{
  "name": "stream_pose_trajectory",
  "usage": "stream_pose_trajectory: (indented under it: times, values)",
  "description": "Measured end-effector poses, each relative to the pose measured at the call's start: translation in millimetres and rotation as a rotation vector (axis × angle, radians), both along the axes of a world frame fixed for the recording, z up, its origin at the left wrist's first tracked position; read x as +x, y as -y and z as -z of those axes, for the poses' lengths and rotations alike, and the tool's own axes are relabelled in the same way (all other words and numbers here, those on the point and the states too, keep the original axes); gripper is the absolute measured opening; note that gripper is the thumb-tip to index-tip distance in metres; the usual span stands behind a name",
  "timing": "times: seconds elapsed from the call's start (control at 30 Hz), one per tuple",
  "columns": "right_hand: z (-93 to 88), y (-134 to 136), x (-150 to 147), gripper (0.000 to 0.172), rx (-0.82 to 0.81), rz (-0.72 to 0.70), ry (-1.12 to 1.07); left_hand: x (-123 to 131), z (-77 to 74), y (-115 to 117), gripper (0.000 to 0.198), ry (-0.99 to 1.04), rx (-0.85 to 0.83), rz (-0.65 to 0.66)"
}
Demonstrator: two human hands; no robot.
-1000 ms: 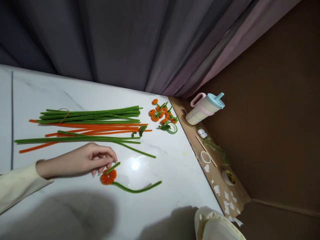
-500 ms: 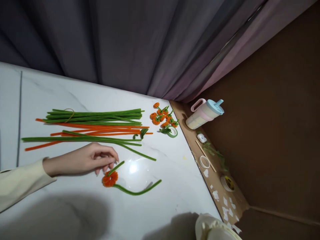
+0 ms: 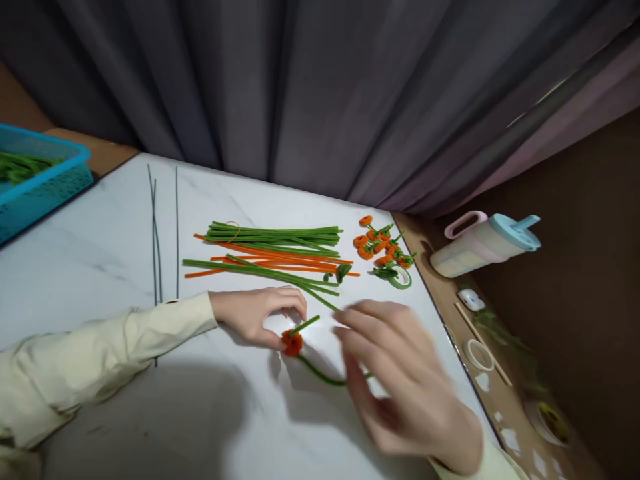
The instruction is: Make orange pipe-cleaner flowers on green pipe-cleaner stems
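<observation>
While the left hand (image 3: 260, 315) rests on the worktop (image 3: 100, 267) with its fingertips pinched on the orange coil (image 3: 293, 344), near the front middle of the white surface, the right hand (image 3: 395, 380) hovers blurred just beside it. Its fingers are spread and hold nothing, above the far end of the green stem (image 3: 317, 373) that curves out from the coil. The step in hand looks like steadying the little flower while the free hand goes for its stem. A grip there would call for a fine pinch that does not drag the coil from the left fingers. Behind lie green pipe cleaners (image 3: 280, 235) and orange pipe cleaners (image 3: 280, 259), one green strand passing close by the left fingers. Finished flowers (image 3: 383, 243), a tape roll (image 3: 401, 279), a lidded cup (image 3: 487, 243) and a blue basket (image 3: 45, 180) sit well apart. Only the right hand itself hides the stem's end.
</observation>
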State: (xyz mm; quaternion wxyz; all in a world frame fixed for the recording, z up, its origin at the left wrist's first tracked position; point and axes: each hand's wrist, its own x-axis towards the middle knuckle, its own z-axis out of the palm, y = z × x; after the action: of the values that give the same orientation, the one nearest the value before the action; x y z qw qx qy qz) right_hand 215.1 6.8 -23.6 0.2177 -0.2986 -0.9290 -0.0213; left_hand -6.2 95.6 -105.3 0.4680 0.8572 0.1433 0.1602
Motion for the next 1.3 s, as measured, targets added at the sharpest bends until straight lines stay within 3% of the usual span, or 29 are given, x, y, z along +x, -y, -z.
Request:
stream_pose_trajectory:
  times: [0.1, 0.23, 0.4, 0.57, 0.8, 1.3]
  values:
    - [13.0, -16.1, -22.5, 0.022, -0.077, -0.114, 0.175, 2.0, 1.9, 2.8, 0.021, -0.035, 0.092, -0.031]
    - [35.3, -22.7, -31.7, 0.020, -0.086, -0.049, 0.271, 2.2, 8.0, 2.6, 0.013, -0.033, 0.107, -0.036]
    - [54.0, -15.2, -23.6, 0.019, -0.180, 0.079, 0.143, 0.1, 11.8, 1.0, 0.018, -0.004, 0.068, -0.042]
    - [70.5, -5.1, -19.2, 0.024, -0.168, 0.115, -0.054, -0.5, 10.2, 3.0, 0.020, 0.035, 0.009, -0.060]
    - [78.0, -2.1, -16.3, 0.015, -0.052, 0.095, -0.075, 3.1, 9.1, 6.8, 0.010, 0.053, 0.026, -0.068]
    - [92.1, -0.9, -12.1, 0.013, 0.071, -0.001, -0.089, 2.2, 6.5, 0.3, 0.011, -0.004, 0.026, 0.035]
